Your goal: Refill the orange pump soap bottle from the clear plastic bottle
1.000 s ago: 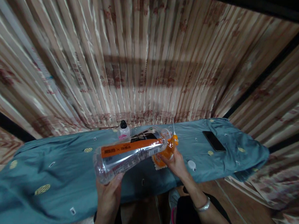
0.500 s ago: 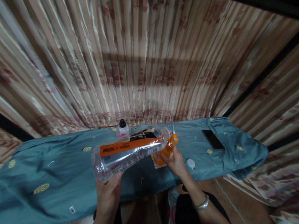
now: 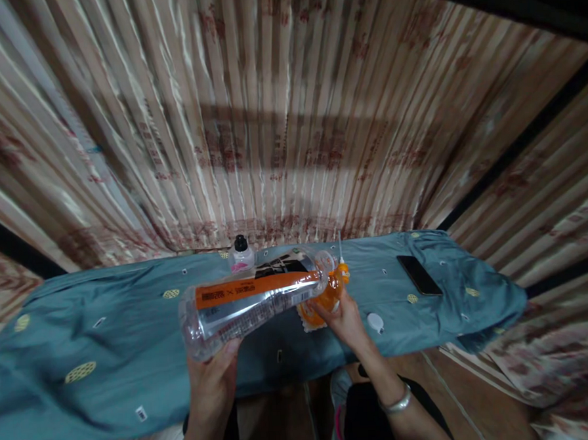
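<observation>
My left hand (image 3: 214,379) grips the base of a large clear plastic bottle (image 3: 251,298) with an orange label. The bottle is tipped almost level, its open mouth pointing right. That mouth meets a small orange pouch (image 3: 325,300), which my right hand (image 3: 346,321) holds just above the table. A thin white straw or nozzle sticks up beside the pouch's top. The bottle's white cap (image 3: 375,321) lies on the cloth to the right of my right hand.
A teal cloth (image 3: 107,335) with small yellow motifs covers the table. A small black-capped bottle (image 3: 240,254) stands at the back edge. A dark phone (image 3: 417,274) lies flat at the right. Striped curtains hang behind.
Both hands and the bottle have shifted very slightly up and left in the picture; the grips and the bottle's tilt are the same.
</observation>
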{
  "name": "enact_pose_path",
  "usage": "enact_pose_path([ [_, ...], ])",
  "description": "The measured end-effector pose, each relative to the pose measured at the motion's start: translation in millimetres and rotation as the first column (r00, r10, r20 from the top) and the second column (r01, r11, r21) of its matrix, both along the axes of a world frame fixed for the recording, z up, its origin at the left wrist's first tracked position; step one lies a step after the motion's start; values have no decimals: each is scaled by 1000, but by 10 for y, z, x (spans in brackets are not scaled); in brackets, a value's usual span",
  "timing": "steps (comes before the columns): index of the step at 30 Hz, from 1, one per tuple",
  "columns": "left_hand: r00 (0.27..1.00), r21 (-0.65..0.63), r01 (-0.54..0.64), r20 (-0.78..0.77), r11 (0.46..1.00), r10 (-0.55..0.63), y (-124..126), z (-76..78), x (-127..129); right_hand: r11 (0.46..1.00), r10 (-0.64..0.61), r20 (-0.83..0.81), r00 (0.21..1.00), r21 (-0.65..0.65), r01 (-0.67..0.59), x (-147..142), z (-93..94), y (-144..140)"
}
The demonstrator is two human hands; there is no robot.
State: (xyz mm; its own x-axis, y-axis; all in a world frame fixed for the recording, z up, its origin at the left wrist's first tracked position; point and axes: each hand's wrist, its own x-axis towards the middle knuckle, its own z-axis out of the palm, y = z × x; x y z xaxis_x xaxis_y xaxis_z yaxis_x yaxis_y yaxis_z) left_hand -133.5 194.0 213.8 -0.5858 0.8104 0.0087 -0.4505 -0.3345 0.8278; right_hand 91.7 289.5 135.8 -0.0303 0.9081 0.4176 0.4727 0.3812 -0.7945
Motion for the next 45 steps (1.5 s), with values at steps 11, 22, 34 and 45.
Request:
enact_pose_path([
  [11, 1000, 14, -2, 12, 1000, 2, -11, 12, 7, 1000, 1, -15, 1000, 15, -1, -11, 36, -3],
  [22, 1000, 19, 1, 12, 1000, -1, -7, -25, 4, 1000, -2, -10, 1000, 10, 2, -9, 26, -2],
  [34, 998, 41, 65, -21, 997, -64, -26, -177, -88, 1000, 12, -22, 1000, 14, -11, -18, 40, -2],
  [45, 996, 29, 78, -32, 997, -77, -25, -180, -93, 1000, 11, -24, 1000, 4, -10, -17, 62, -9],
])
